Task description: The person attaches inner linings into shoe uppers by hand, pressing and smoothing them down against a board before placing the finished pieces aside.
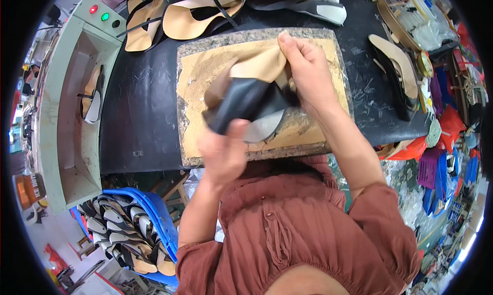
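Observation:
Both my hands grip a shoe upper (248, 97), black outside with a tan lining and a pale grey patch at its lower end. It is held over a tan-covered board (192, 120) and is partly smeared by motion. My right hand (309, 69) pinches the tan upper edge between thumb and fingers. At the black lower left edge, my left hand (226, 151) is closed on the upper, its thumb on top; its fingers are blurred. Beyond the board lie more black and tan shoe uppers (205, 15).
The board rests on a black worktable (138, 115). At left stands a pale green machine box (67, 156) with buttons and another upper inside. Below it, a blue basket (149, 202) holds many uppers. On the right lie a shoe-shaped piece (403, 71) and clutter.

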Demonstrator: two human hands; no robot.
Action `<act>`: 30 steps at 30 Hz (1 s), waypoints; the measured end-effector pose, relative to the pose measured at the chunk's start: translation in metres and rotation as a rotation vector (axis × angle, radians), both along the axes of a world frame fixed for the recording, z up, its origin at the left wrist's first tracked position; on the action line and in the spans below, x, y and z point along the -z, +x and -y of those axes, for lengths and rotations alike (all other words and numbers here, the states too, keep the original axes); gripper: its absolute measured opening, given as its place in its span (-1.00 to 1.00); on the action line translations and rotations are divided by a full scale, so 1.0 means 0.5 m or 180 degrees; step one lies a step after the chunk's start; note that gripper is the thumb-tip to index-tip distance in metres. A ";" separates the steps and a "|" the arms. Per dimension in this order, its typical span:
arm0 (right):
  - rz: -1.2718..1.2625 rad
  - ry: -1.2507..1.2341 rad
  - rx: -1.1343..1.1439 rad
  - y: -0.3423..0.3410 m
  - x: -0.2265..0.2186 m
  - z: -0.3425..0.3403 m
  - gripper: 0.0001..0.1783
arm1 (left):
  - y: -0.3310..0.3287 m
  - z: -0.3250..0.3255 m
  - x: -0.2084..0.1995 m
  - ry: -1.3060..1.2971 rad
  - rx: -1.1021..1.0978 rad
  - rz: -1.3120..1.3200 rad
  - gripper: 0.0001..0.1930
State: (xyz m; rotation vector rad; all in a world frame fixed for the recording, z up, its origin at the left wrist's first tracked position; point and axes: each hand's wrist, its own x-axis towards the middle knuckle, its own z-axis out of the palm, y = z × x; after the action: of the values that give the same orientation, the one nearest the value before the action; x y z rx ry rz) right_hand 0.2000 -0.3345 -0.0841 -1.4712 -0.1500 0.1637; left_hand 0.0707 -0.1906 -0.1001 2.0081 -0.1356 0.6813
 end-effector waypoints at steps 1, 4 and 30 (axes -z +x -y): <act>-0.1148 0.1453 -0.0409 -0.012 -0.008 -0.007 -0.67 | 0.007 -0.011 0.006 -0.1048 -0.0211 -0.0167 -0.74; -0.0608 0.1184 -0.0394 -0.027 -0.028 -0.002 -0.68 | 0.036 -0.027 -0.001 -0.3238 0.0186 -0.0303 -0.67; 0.4190 -0.1839 0.0263 0.032 -0.067 0.069 -0.82 | 0.086 -0.052 -0.088 -0.4891 0.1759 -0.0640 -0.58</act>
State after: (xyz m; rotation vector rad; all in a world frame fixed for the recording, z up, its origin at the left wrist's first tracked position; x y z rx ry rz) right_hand 0.2161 -0.3690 -0.0505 -1.9426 -1.1720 -0.9311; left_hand 0.1137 -0.1648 -0.0559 0.4843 -0.0119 0.0705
